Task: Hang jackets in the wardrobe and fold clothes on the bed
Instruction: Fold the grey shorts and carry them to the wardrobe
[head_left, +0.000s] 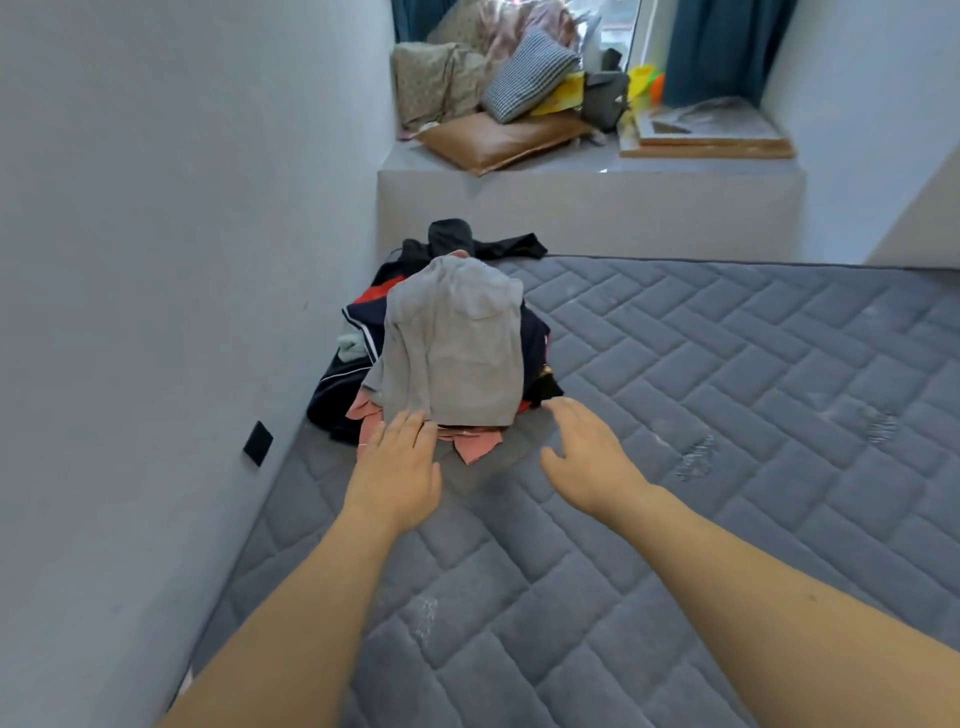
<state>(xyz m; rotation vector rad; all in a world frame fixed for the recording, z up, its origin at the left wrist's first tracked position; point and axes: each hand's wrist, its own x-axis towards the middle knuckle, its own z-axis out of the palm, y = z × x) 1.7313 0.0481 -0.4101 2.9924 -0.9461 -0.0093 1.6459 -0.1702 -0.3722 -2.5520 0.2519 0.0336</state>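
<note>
Bed: the quilted grey mattress (701, 415) fills the view from 3 to 6 o'clock, mostly bare; no separate folded stack shows on it.
Window ledge: pillows (519, 78) and bags sit at 12 o'clock, apart from the task.
Clothes pile: a heap (441, 338) lies at 10 o'clock on the mattress, against the wall; dark, red and pink garments are jumbled under it.
Grey garment: the folded-looking grey piece (457, 343) sits on top of the heap.
Left hand: the left hand (397, 467) is flat with straight fingers, grasping nothing, fingertips at the pile's near edge.
Right hand: the right hand (587, 452) is spread and released, just beside the pile.
Progress: early, I judge; most clothes look unsorted, and no wardrobe or hung jacket is in view.
</note>
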